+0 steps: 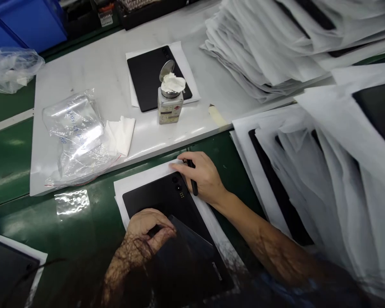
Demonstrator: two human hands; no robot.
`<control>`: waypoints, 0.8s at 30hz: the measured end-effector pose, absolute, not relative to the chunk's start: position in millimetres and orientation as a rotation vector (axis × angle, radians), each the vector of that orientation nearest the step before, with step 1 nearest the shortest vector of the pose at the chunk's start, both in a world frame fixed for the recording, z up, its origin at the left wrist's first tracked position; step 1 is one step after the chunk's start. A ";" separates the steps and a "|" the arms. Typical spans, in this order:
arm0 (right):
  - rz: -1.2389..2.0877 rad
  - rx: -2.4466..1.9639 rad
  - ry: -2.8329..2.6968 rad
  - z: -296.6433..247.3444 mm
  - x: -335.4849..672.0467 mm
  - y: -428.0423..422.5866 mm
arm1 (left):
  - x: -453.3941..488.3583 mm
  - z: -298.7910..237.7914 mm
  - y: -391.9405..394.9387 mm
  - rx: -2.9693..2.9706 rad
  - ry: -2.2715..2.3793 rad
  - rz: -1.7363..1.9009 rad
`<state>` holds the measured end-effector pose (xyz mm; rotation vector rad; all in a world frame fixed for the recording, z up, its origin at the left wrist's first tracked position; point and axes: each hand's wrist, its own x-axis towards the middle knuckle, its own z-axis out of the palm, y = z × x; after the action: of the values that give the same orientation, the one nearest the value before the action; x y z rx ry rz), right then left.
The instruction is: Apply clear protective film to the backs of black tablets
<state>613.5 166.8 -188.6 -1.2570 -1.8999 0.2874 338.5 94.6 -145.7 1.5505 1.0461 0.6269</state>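
Observation:
A black tablet back cover [162, 197] lies on a white sheet [137, 182] on the green belt in front of me. My left hand [146, 233] is closed in a pinch on the edge of a dark film [186, 252] lifting off the cover's near part. My right hand [203, 175] rests at the cover's far right corner beside the camera holes, fingers closed round a thin black pen-like tool [192, 179].
A white board [96, 64] across the belt carries a solvent bottle [169, 102] topped with a wad, another black cover [150, 75], a clear plastic bag [77, 132] and a folded wipe [122, 133]. Stacks of white sheets with covers [308, 162] fill the right. Another cover [6, 269] lies near left.

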 end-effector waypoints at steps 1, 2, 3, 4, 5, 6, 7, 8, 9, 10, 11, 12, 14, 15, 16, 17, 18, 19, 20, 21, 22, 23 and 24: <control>0.298 -1.283 -1.892 -186.7 613.6 172.5 | 336.0 -145.0 95.7 1.556 1.022 0.644; 0.311 -1.321 -1.885 -184.6 613.8 178.1 | 333.5 -142.5 98.7 1.563 0.998 0.653; 0.321 -1.360 -1.882 -182.3 613.7 183.2 | 330.9 -138.2 103.5 1.573 0.974 0.651; 0.329 -1.390 -1.886 -179.9 613.4 187.6 | 328.0 -132.4 110.1 1.586 0.956 0.640; 0.333 -1.402 -1.895 -177.5 612.8 191.1 | 324.8 -125.5 118.2 1.601 0.945 0.624; 0.334 -1.394 -1.905 -175.1 611.9 193.6 | 321.5 -118.1 127.6 1.618 0.943 0.612; 0.334 -1.376 -1.911 -172.6 610.8 195.1 | 318.0 -110.7 137.8 1.634 0.951 0.603; 0.334 -1.354 -1.915 -170.0 609.5 195.7 | 314.7 -103.9 148.6 1.650 0.970 0.600; 0.333 -1.329 -1.915 -167.2 608.2 195.5 | 311.6 -97.9 159.6 1.663 0.999 0.595; 0.328 -1.300 -1.913 -164.2 606.8 194.4 | 309.0 -92.9 170.5 1.673 1.035 0.584; 0.320 -1.268 -1.909 -160.8 605.4 192.8 | 307.1 -88.9 181.0 1.678 1.072 0.566; 0.309 -1.233 -1.903 -157.0 604.1 190.7 | 305.9 -85.8 190.8 1.679 1.108 0.543; 0.276 -1.169 -1.892 -148.8 601.8 185.8 | 305.9 -81.3 207.2 1.673 1.153 0.491; 0.265 -1.140 -1.883 -144.6 600.8 183.3 | 306.9 -79.3 213.5 1.668 1.156 0.463; 0.271 -1.112 -1.866 -140.4 600.0 181.0 | 308.4 -77.3 218.5 1.665 1.148 0.436; 0.305 -1.083 -1.835 -136.4 599.3 179.1 | 310.3 -75.1 222.1 1.665 1.133 0.410; 0.373 -1.054 -1.789 -132.8 598.8 177.6 | 312.3 -72.8 224.4 1.666 1.117 0.384; 0.459 -1.026 -1.733 -129.5 598.5 176.4 | 314.4 -70.5 225.7 1.669 1.102 0.364; 0.548 -1.000 -1.677 -126.8 598.3 175.6 | 316.5 -68.2 226.1 1.675 1.093 0.351; 0.621 -0.981 -1.627 -124.5 598.1 175.0 | 318.5 -66.1 225.7 1.682 1.091 0.345; 0.666 -0.971 -1.594 -122.6 598.1 174.6 | 320.5 -64.4 224.6 1.689 1.093 0.344; 0.688 -0.969 -1.574 -121.1 598.2 174.3 | 322.6 -63.1 223.0 1.694 1.100 0.344; 0.689 -0.972 -1.560 -119.9 598.4 173.9 | 324.8 -62.2 220.6 1.698 1.111 0.343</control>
<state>598.4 173.9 -119.9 -0.9716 -1.5598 0.6892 324.8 220.6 -62.2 1.6982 1.1110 0.3434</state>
